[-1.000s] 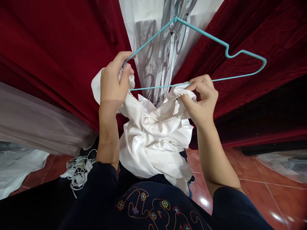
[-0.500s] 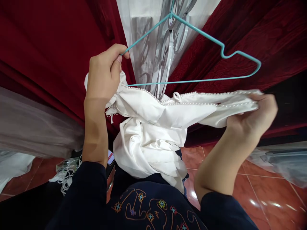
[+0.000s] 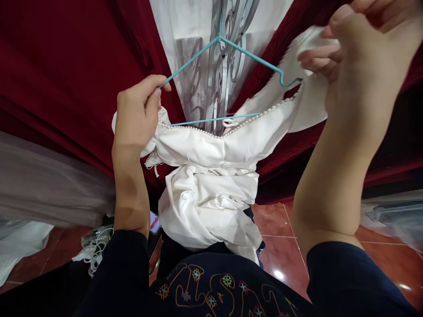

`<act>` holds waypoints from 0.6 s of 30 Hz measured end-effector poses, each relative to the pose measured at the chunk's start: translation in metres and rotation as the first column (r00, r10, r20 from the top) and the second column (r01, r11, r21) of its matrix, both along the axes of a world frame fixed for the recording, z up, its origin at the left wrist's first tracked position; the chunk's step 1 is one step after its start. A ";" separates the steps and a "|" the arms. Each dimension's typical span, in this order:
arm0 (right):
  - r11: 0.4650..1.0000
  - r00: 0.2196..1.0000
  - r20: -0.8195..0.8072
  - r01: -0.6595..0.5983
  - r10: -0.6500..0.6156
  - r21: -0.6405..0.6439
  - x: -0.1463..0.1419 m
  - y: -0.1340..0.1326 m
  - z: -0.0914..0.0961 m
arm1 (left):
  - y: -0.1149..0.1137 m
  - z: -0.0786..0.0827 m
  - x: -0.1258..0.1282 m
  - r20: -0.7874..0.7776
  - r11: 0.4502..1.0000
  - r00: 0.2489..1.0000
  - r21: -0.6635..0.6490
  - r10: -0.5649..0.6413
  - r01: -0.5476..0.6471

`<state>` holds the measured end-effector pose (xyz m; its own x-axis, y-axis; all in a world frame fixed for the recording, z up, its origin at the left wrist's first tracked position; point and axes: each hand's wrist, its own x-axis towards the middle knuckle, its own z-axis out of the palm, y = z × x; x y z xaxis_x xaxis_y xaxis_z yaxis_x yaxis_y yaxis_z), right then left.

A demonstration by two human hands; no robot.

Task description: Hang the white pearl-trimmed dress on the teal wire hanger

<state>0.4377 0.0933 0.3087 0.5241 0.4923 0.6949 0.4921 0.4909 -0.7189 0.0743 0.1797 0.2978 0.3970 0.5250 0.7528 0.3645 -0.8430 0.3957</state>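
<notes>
A white garment (image 3: pixel 211 176) with a pearl-trimmed neckline hangs bunched in front of me. My left hand (image 3: pixel 137 116) pinches the left end of a thin teal wire hanger (image 3: pixel 211 46) together with the garment's left shoulder. My right hand (image 3: pixel 360 57) is raised high at the upper right, gripping the garment's right shoulder and stretching it over the hanger's right end, which the cloth hides. The hanger's lower bar runs just above the neckline.
Dark red velvet curtains (image 3: pixel 66 66) and a white sheer curtain (image 3: pixel 194 31) hang behind. A grey cloth (image 3: pixel 46 185) drapes at the left. White cables (image 3: pixel 95 251) lie on the glossy red tile floor (image 3: pixel 280 229). Clear plastic sheeting (image 3: pixel 393 220) lies at the right.
My right hand has lifted from low right to the upper right, pulling the garment's right shoulder up over the hanger's end. The left hand has stayed on the hanger's left end.
</notes>
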 end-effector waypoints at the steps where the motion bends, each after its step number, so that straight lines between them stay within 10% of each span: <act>1: 0.999 0.995 -0.089 -0.052 0.052 0.010 -0.019 -0.002 0.000 | 0.000 0.000 0.000 0.003 1.000 1.000 0.008 0.006 -0.007; 8: 0.996 0.837 0.546 0.073 -0.033 -0.052 -0.087 -0.031 -0.039 | 0.006 -0.005 -0.002 0.033 0.998 0.999 0.056 -0.006 0.004; 14: 0.962 0.821 0.568 0.201 -0.063 -0.184 -0.091 -0.025 -0.065 | -0.005 -0.025 0.000 0.214 0.932 0.936 0.177 0.278 -0.317; 18: 0.956 0.822 0.562 0.227 -0.087 -0.184 -0.097 -0.027 -0.066 | -0.001 -0.038 0.005 0.445 0.933 0.871 0.176 0.209 -0.314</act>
<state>0.3408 0.0664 0.2428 0.1799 0.6193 0.7643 0.8911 0.2264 -0.3932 0.0796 0.1788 0.2601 -0.1036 0.3523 0.9301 0.4322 -0.8263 0.3612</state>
